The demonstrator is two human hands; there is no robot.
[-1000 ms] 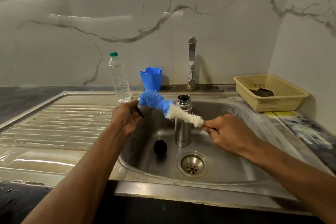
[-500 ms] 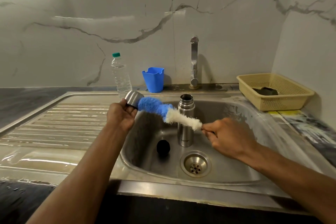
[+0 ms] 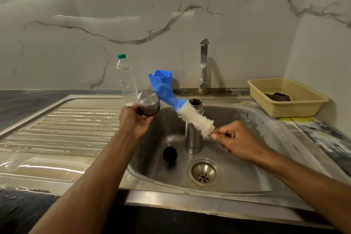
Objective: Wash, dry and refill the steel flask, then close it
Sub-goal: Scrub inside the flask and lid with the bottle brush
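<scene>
Over the sink (image 3: 252, 119): left hand (image 3: 133, 121) grips steel cap (image 3: 148, 105); right hand (image 3: 235, 138) pinches bottle brush (image 3: 187, 113). Steel flask (image 3: 193, 138), uncapped, upright in basin, near drain (image 3: 204, 172) and black stopper (image 3: 170, 154).

Bottle brush (image 3: 187, 112) crosses above the open flask (image 3: 194, 131); basin (image 3: 247, 173) right stands free.

The left hand (image 3: 135, 119) now holds the steel cup (image 3: 148, 103) raised beside the water bottle (image 3: 126, 80), its closed base turned toward the camera. The bottle brush (image 3: 187, 113) has come out of the cup, and its blue tip now tilts up toward the blue holder (image 3: 161, 80) behind the sink.
</scene>
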